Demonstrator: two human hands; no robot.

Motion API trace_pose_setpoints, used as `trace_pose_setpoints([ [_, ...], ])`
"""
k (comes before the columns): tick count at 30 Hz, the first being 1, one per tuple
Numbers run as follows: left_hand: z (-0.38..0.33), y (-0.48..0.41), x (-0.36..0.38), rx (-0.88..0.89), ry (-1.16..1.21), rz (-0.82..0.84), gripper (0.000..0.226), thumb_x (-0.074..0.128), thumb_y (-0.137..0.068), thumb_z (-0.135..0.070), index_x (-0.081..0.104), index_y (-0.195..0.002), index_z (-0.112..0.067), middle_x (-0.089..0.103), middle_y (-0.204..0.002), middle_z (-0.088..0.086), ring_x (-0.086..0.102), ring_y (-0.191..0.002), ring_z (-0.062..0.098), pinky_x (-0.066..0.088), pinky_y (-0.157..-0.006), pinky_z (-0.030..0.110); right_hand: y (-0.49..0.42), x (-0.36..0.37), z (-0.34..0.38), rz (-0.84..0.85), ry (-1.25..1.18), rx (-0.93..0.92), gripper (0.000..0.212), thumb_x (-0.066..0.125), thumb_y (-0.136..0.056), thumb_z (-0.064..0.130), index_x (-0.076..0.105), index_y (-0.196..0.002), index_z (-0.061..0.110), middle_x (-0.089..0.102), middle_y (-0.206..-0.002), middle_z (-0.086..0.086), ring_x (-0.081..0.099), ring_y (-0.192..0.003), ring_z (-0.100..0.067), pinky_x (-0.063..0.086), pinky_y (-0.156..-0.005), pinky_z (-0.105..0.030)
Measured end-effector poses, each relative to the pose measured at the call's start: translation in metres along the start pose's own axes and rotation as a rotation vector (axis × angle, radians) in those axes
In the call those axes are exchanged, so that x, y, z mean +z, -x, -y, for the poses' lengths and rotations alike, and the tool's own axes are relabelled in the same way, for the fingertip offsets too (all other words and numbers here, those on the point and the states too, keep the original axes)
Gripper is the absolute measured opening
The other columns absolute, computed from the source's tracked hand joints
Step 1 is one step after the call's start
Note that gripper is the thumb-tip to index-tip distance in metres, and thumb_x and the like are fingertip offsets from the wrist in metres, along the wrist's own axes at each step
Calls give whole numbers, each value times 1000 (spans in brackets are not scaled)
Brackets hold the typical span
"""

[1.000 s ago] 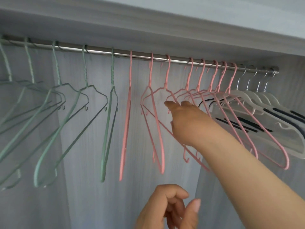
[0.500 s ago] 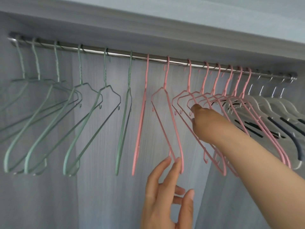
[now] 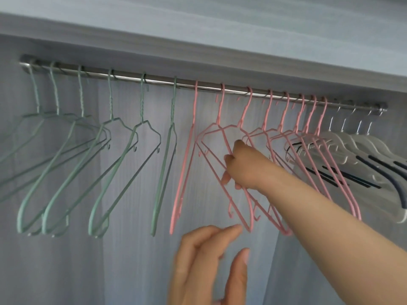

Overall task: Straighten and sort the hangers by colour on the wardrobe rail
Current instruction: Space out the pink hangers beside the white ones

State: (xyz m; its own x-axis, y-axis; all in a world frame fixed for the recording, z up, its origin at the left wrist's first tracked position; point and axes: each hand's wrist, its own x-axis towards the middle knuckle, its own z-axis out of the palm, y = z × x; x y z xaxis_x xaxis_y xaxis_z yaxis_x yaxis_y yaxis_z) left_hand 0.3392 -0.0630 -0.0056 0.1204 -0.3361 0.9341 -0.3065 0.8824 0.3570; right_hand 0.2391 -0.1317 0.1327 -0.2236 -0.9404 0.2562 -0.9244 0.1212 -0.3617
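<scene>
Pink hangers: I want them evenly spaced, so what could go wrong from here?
The pink hangers overlap, and their small side hooks could snag each other if the right hand, gripping among them, pulls one. The closest-packed ones cross in front of the white hangers and might drag them along.

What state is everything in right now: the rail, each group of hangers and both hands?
Silver metal rail: horizontal, carrying all the hangers.
Green wire hangers: grouped at left, most slanted, the last edge-on.
Pink wire hangers: grouped in the middle, bunched towards the right.
White plastic hangers: grouped at right, untouched.
Right hand: fingers curled round a pink hanger's arm.
Left hand: fingers straight, holding nothing, blurred.
</scene>
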Motion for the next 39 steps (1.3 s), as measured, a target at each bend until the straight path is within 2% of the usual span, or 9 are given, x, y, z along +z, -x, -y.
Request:
trace_pose_setpoints([
  [3,5,-10,-22,37,-90,-122,20,45,-84,-49,50,-103,-49,51,-100,-21,49,-84,-7,36,-75,6,-4,5,-3,-100,-79,-3,18,35,-91,8,43,-107,2,59,-109,-23,61,-95,-37,54,-76,-40],
  [5,14,-16,-29,24,-69,-143,28,49,-82,-42,50,-110,-49,52,-109,-22,52,-92,-6,40,-77,8,-6,7,-3,-80,-38,10,12,41,-90,3,43,-102,2,57,-113,-23,57,-89,-30,48,-58,-29],
  [14,44,-13,-27,-106,-102,-37,42,33,-87,-57,42,-124,-39,41,-134,-23,58,-102,-3,43,-87,6,4,3,-2,-166,226,23,54,30,-97,31,16,-141,3,56,-124,-21,57,-108,-37,46,-83,-36],
  [18,49,-9,-25,-128,-112,2,42,44,-82,-41,46,-124,-39,63,-110,-21,65,-85,-7,48,-80,7,32,-8,16,-423,380,-185,43,38,-95,29,34,-133,9,48,-128,-14,51,-113,-33,43,-85,-35],
  [21,49,-7,-23,-148,-101,48,39,45,-81,-45,50,-120,-41,67,-98,-25,62,-80,-15,43,-76,-1,47,0,32,-313,262,-319,34,41,-93,19,41,-127,13,47,-127,-8,51,-113,-26,41,-87,-30],
  [24,49,-8,-20,-179,-92,72,43,36,-82,-64,47,-120,-46,65,-95,-29,61,-81,-17,49,-72,5,52,16,38,-148,236,-308,42,37,-95,16,27,-136,11,43,-132,-8,51,-116,-24,41,-89,-28],
  [32,59,-7,-9,-100,-144,191,38,50,-74,-35,51,-111,-43,71,-76,-21,65,-62,-8,52,-54,9,32,45,32,-91,-54,-78,65,35,-94,4,-3,-146,8,56,-124,-12,57,-107,-24,38,-68,-22],
  [36,53,-2,-18,-64,-127,170,31,32,-91,-49,59,-104,-40,70,-85,-27,63,-69,-14,49,-66,3,25,49,25,-138,-101,-65,64,33,-92,0,1,-146,9,57,-126,-10,60,-104,-24,44,-74,-23],
  [39,67,-4,-33,-324,-14,235,43,44,-57,-82,68,-75,-51,69,-69,-25,68,-76,-1,51,-73,10,22,52,21,-174,-111,-64,63,32,-91,0,4,-146,9,60,-118,-14,61,-96,-28,39,-66,-25],
])
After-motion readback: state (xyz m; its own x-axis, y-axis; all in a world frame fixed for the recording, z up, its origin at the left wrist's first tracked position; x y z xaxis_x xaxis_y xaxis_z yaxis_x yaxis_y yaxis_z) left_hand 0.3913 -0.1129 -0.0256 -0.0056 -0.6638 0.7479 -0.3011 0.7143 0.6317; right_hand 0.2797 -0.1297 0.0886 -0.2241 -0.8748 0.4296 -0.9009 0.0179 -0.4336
